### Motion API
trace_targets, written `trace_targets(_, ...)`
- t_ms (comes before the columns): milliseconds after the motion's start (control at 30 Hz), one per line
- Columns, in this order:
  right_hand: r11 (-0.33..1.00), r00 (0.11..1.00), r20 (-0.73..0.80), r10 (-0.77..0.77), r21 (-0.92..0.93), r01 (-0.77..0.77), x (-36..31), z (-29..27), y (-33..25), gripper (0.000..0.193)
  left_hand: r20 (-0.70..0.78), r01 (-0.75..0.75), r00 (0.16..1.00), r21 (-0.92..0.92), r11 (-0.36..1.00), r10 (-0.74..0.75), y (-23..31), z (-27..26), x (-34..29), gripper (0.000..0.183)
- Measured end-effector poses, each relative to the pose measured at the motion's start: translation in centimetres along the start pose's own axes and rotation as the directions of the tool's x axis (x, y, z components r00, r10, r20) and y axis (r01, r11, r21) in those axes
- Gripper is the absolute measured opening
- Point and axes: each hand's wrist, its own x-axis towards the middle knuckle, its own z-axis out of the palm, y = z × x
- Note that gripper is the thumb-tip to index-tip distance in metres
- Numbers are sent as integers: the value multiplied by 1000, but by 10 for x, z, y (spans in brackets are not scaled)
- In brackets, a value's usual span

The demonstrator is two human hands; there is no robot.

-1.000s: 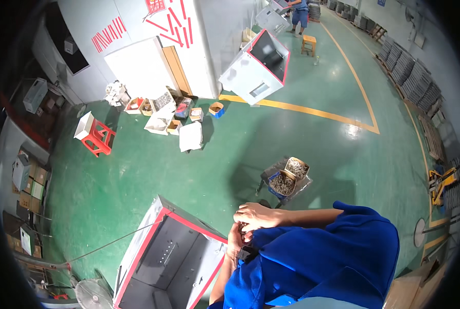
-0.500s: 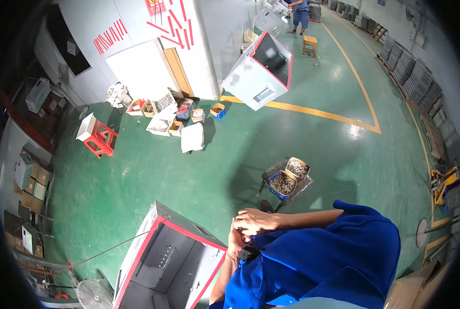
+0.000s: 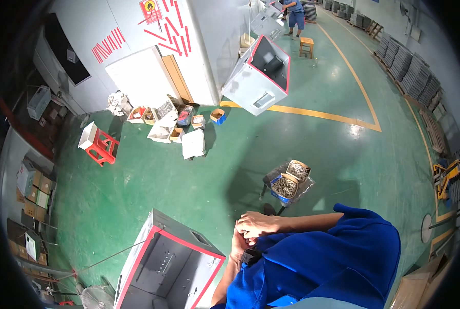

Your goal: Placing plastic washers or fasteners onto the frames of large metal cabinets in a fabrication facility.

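Note:
My right hand [image 3: 255,225] reaches in from the right on a bare forearm and lies with curled fingers over my left hand [image 3: 238,246], which comes up from below. Both hands are pressed together in front of my blue shirt [image 3: 322,268]. A small dark object [image 3: 251,256] shows just under them; whether a hand holds it is unclear. The hands hover beside the upper right corner of a grey metal cabinet with red trim [image 3: 173,262].
A low stand with two boxes of small metal parts [image 3: 287,184] is just beyond my hands. Further off are a tilted grey cabinet [image 3: 258,77], a red stool [image 3: 104,147], cardboard boxes by the wall [image 3: 178,126], a fan [image 3: 93,297] and a distant person [image 3: 294,13].
My hands stay pressed together in the same spot. The view has shifted a little as my head moved.

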Motion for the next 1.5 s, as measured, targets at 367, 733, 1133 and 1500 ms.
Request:
trace_targets(367, 985, 986, -31, -167, 43, 168, 5, 4, -6, 12, -217, -121, 968, 36, 992, 126, 1, 22, -14, 38)
trace_targets(733, 992, 993, -19, -115, -60, 113, 8, 2, 1, 16, -77, -58, 995, 47, 997, 61, -3, -11, -3, 42)
trace_targets(1133, 991, 991, -29, -133, -24, 132, 2, -11, 0, 11, 50, -5, 999, 44, 999, 3, -2, 8, -3, 33)
trace_targets(1500, 998, 992, -112, -67, -25, 64, -2, -37, -1, 8, -29, -34, 999, 74, 997, 36, -1, 19, 1, 32)
